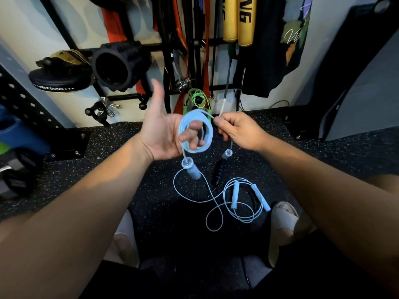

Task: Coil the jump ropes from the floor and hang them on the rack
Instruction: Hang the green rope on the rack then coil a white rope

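A light blue jump rope point(208, 134) is wound in a coil round the curled fingers of my left hand point(164, 132), whose thumb points up. One of its handles point(192, 170) hangs below that hand. My right hand point(239, 130) pinches the rope's other end just right of the coil, and the second handle point(226, 154) dangles under it. A second light blue rope point(235, 196) lies in loose loops on the floor, beside a black rope with a black and purple handle point(217, 172). A green rope point(196, 98) hangs coiled on the black wall rack point(121, 97).
The rack also carries a black foam roller point(121, 65), a punch pad point(60, 79), yellow padded sticks point(239, 20) and resistance bands point(205, 61). A black shirt point(272, 50) hangs at right. My sandalled feet point(282, 219) stand on speckled rubber floor point(121, 143).
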The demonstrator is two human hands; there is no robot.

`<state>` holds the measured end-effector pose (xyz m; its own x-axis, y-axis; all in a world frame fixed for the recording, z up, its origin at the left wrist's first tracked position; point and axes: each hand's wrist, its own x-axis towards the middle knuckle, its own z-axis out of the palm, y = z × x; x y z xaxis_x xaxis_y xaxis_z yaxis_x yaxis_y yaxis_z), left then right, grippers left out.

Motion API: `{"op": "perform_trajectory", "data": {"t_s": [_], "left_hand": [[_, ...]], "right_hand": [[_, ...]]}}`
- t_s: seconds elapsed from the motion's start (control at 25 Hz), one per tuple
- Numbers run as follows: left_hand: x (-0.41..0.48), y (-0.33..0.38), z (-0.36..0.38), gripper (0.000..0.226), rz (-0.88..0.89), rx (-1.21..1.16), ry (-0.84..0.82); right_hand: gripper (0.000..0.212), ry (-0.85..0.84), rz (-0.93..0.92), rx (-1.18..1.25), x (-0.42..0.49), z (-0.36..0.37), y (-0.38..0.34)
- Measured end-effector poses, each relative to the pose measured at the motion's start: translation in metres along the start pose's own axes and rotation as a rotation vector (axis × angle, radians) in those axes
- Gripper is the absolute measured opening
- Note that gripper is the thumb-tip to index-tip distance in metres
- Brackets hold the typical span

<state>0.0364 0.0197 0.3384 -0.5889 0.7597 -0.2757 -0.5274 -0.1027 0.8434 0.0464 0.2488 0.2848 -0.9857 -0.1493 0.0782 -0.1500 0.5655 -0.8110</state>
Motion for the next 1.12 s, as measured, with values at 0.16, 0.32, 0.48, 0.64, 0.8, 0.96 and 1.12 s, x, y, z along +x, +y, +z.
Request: {"op": "perform_trajectory", "data": {"t_s": [0.16,0.32,0.48,0.64,0.8,0.96,1.12], "left_hand": [[0.005,-0.002,-0.007,0.108,0.215,-0.231,0.043],[0.009,-0.003,-0.014,0.114,0.362,-0.299,0.167],[0.018,-0.005,-0.016,0.117,0.351,-0.041,0.391],[0.033,-0.016,-0.013,0.106,0.203,0.42,0.555],[0.035,-0.02,-0.017,0.128,-0.005,0.627,0.417],[0.024,-0.018,-0.001,0.123,-0.17,0.616,0.148],[0.016,-0.013,0.005,0.115,-0.235,0.435,-0.026]], "right_hand": [[0.032,-0.116,0.11,0.095,-0.002,0.021,0.018],[0.026,-0.411,0.192,-0.035,-0.006,0.028,0.01],[0.027,-0.493,0.106,-0.239,-0.004,0.027,-0.015],[0.025,-0.489,-0.007,-0.387,-0.006,0.021,-0.055],[0.027,-0.404,-0.14,-0.44,-0.005,0.003,-0.073],[0.025,-0.329,-0.138,-0.248,-0.007,-0.012,-0.071],[0.03,-0.223,-0.136,-0.062,-0.002,-0.01,-0.056]]}}
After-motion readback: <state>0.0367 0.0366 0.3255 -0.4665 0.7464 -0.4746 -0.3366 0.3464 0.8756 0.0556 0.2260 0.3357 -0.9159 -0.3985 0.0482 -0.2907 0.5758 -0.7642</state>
